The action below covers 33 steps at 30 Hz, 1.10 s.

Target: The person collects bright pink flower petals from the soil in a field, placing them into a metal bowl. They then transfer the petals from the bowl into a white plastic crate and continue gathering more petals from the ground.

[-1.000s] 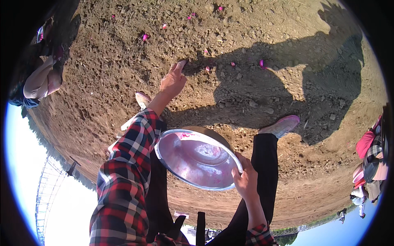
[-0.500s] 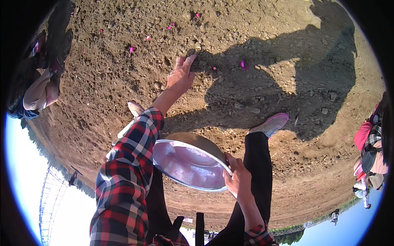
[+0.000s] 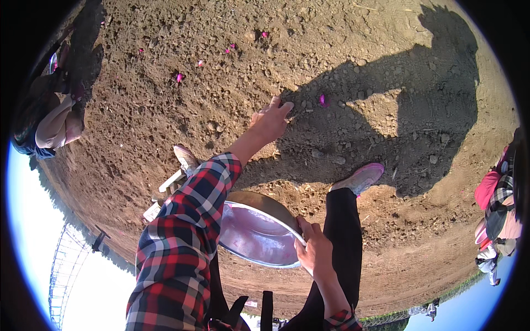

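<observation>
My left hand reaches down to the brown soil, its fingers apart near the edge of my shadow. Nothing shows between them, though their undersides are hidden. A bright magenta piece, too small to name surely, lies in the shadow to the right of that hand. Further off, other small pink pieces are scattered over the ground. My right hand is closed on the rim of a round metal basin, tilted between my legs. Pinkish stains coat its inside; part of its left side is behind my plaid sleeve.
My shoes stand apart on the cloddy ground. Small stones lie in the shadow. One person is at the far left; several people are at the far right. A lattice frame rises beyond the field.
My left hand has moved right and nearer to me, over where a small pink piece lay; that piece is now out of sight. The basin has shifted slightly right and down.
</observation>
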Tool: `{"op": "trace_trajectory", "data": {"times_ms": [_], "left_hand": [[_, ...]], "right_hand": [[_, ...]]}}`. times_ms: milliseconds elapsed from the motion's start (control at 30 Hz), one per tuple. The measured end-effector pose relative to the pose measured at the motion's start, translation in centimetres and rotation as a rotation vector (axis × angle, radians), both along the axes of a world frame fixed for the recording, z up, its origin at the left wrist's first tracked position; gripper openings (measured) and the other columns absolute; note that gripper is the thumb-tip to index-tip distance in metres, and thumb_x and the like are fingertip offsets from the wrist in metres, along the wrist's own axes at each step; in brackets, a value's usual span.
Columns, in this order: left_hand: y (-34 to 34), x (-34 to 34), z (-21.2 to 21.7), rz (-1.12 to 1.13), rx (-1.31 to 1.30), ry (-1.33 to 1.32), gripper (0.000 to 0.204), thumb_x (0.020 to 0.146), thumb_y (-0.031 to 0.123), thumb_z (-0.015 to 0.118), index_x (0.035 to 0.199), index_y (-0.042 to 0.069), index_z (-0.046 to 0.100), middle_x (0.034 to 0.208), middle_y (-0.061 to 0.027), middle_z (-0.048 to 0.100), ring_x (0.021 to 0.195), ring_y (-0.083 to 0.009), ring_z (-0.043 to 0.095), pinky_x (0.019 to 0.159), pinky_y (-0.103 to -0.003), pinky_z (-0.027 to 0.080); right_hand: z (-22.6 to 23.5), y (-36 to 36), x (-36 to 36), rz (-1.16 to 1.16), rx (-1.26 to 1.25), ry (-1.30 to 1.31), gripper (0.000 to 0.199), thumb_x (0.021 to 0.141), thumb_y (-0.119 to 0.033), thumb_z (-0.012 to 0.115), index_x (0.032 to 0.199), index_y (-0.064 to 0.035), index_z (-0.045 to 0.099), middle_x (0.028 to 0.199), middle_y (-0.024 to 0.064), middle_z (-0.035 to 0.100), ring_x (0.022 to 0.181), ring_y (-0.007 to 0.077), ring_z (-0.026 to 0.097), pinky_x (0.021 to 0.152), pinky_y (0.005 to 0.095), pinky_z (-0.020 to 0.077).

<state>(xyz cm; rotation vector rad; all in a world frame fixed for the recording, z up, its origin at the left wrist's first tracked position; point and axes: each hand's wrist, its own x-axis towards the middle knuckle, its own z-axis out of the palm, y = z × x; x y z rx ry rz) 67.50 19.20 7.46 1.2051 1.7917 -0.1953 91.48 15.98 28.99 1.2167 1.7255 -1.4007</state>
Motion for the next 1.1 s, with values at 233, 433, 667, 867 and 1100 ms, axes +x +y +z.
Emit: {"op": "trace_trajectory", "data": {"times_ms": [233,433,667,867,1100], "left_hand": [[3.1,-5.5,-1.9,0.302,0.242,0.092,0.034,0.084,0.015,0.048,0.118,0.018,0.052,0.116,-0.0150,0.057,0.096,-0.0315,0.061,0.081,-0.041,0.049],[4.7,-7.9,-2.8,0.493,0.103,0.077,0.038,0.081,0.018,0.050,0.119,0.019,0.053,0.105,-0.0141,0.064,0.097,-0.0322,0.062,0.084,-0.044,0.048],[4.1,-13.7,-3.8,0.596,0.191,0.257,0.037,0.077,0.020,0.052,0.114,0.018,0.059,0.112,-0.0107,0.060,0.100,-0.0292,0.059,0.087,-0.040,0.047],[4.2,-20.1,-3.1,0.488,0.269,0.401,0.047,0.077,0.017,0.053,0.124,0.020,0.053,0.118,-0.0115,0.048,0.105,-0.0281,0.055,0.090,-0.039,0.047],[5.1,-21.5,-4.5,0.238,0.430,0.479,0.056,0.083,0.015,0.052,0.137,0.024,0.039,0.139,-0.0126,0.036,0.130,-0.0309,0.036,0.101,-0.046,0.038]], "right_hand": [[0.4,0.7,-0.8,-0.123,-0.054,0.018,0.048,0.079,-0.007,0.064,0.124,-0.0121,0.051,0.097,0.0130,0.059,0.083,0.0331,0.063,0.069,0.0389,0.0521],[0.3,1.6,-1.2,-0.167,-0.073,-0.018,0.048,0.079,-0.005,0.063,0.125,-0.0117,0.050,0.100,0.0138,0.059,0.087,0.0337,0.063,0.073,0.0386,0.0524],[0.1,1.5,-1.4,-0.155,-0.082,-0.046,0.048,0.079,-0.005,0.062,0.125,-0.0129,0.051,0.100,0.0142,0.059,0.088,0.0337,0.063,0.074,0.0388,0.0525],[-0.3,0.8,-1.4,-0.140,-0.017,0.026,0.047,0.079,-0.012,0.064,0.124,-0.0117,0.051,0.093,0.0125,0.058,0.077,0.0325,0.062,0.064,0.0390,0.0534],[-0.6,0.3,-1.8,-0.211,-0.049,0.016,0.049,0.078,-0.007,0.063,0.125,-0.0113,0.050,0.094,0.0149,0.057,0.079,0.0340,0.063,0.066,0.0391,0.0532]]}}
